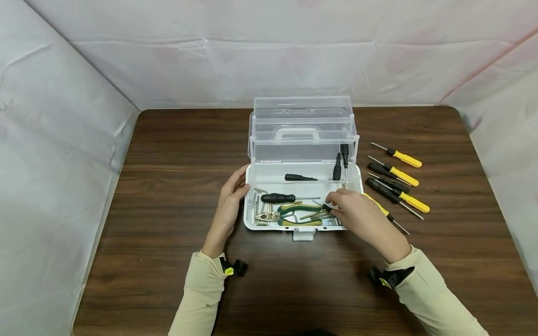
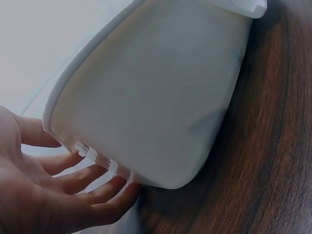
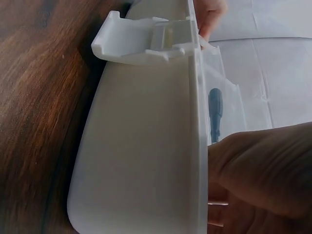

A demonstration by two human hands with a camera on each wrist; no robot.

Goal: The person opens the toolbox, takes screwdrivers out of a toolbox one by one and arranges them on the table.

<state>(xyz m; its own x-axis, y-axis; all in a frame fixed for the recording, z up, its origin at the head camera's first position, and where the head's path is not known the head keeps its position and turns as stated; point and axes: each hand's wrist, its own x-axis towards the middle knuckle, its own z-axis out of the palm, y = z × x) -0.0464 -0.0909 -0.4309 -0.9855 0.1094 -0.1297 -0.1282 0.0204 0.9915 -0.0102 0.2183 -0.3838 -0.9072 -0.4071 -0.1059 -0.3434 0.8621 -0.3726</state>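
Observation:
A white toolbox (image 1: pixel 303 233) stands with its clear lid (image 1: pixel 302 112) raised at the back. My left hand (image 1: pixel 229 200) grips the box's back left corner; in the left wrist view its fingers (image 2: pixel 80 180) curl along the hinge side. My right hand (image 1: pixel 361 214) reaches over the box's right part and pinches a small black screwdriver (image 1: pixel 327 208), its thin shaft pointing left. Nearby in the box lie green-and-yellow pliers (image 1: pixel 299 209), a black-handled screwdriver (image 1: pixel 278 198) and several hex keys (image 1: pixel 260 223). The right wrist view shows the box's front wall (image 3: pixel 136 146), which hides most fingertips.
Several yellow- and black-handled screwdrivers (image 1: pixel 404 176) lie on the brown table (image 1: pixel 185 154) right of the box. Further black screwdrivers (image 1: pixel 300 177) rest near the back of the box. A front latch (image 1: pixel 303 234) hangs outward. White sheeting (image 1: pixel 235 60) surrounds the table.

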